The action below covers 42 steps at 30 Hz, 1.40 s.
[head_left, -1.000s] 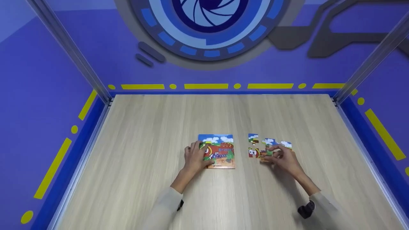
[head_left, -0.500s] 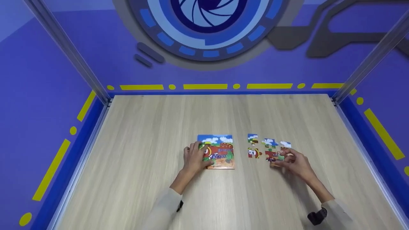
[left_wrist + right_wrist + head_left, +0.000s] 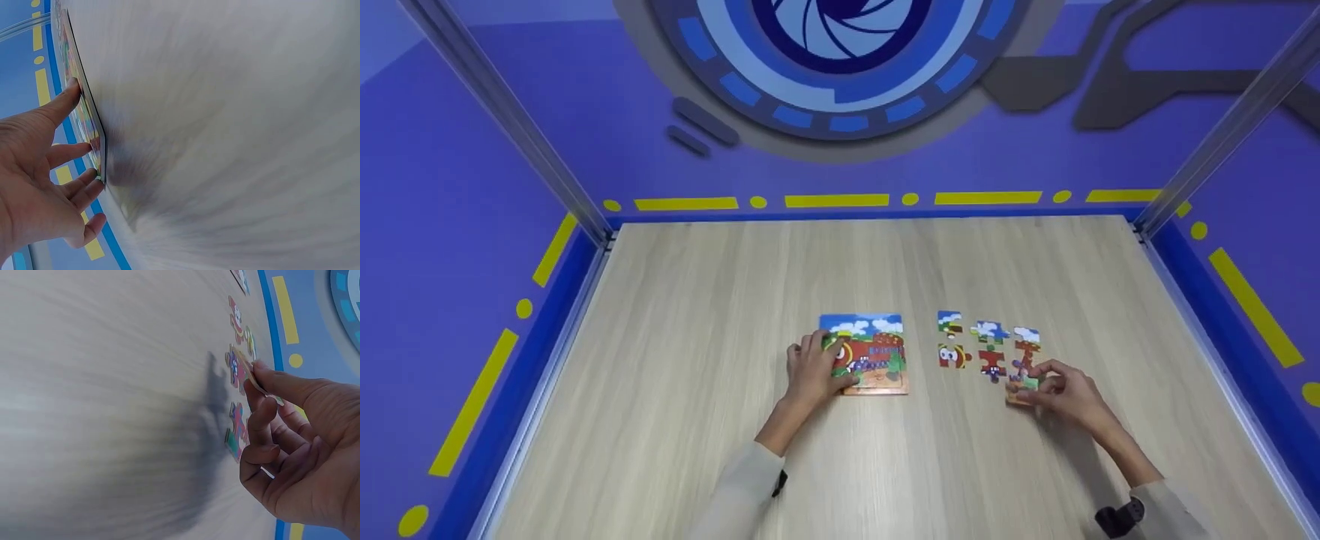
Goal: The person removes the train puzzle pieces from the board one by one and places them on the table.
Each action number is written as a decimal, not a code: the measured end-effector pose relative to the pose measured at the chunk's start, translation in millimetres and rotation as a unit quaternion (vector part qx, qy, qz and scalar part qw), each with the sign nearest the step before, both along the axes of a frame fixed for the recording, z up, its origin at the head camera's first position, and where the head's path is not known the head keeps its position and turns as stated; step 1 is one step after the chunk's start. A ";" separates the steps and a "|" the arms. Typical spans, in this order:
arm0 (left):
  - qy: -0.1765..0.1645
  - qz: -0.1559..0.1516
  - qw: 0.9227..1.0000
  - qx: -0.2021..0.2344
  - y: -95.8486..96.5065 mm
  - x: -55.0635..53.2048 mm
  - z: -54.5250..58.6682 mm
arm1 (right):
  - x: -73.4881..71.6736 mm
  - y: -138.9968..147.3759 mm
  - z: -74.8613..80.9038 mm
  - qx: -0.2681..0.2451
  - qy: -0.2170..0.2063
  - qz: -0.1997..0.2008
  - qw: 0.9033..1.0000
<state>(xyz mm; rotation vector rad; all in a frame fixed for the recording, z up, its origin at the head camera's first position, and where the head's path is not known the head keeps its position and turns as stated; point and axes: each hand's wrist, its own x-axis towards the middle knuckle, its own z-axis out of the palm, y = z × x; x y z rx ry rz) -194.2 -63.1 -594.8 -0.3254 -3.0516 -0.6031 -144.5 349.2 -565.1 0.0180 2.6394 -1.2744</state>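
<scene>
My left hand (image 3: 812,369) rests on the left side of a picture puzzle board (image 3: 881,351) showing a red train under a blue sky. In the left wrist view, the thumb (image 3: 68,101) and fingertips touch the board's top along its edge. My right hand (image 3: 1072,395) pinches a puzzle piece (image 3: 251,374) between thumb and fingers, raised off the table in the right wrist view. Loose pieces lie just beyond it: a red-and-brown piece (image 3: 992,364), a cloud piece (image 3: 990,331) and one with white eyes (image 3: 951,357). Fingers partly hide the pinched piece.
Another sky piece (image 3: 950,321) lies at the left of the loose group, and a cloud-topped piece (image 3: 1027,336) at its right. The wood-grain table (image 3: 720,285) is bordered by purple-blue walls with yellow marks.
My right hand has moved right and a little nearer to me, carrying the pinched piece past the loose pieces, which are now less covered. My left hand has stayed on the board.
</scene>
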 end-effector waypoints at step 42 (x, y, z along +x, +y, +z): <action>-0.048 -0.016 0.998 0.048 -7.2 1.8 5.2 | 14.7 10.9 -8.5 0.114 0.016 0.003 0.993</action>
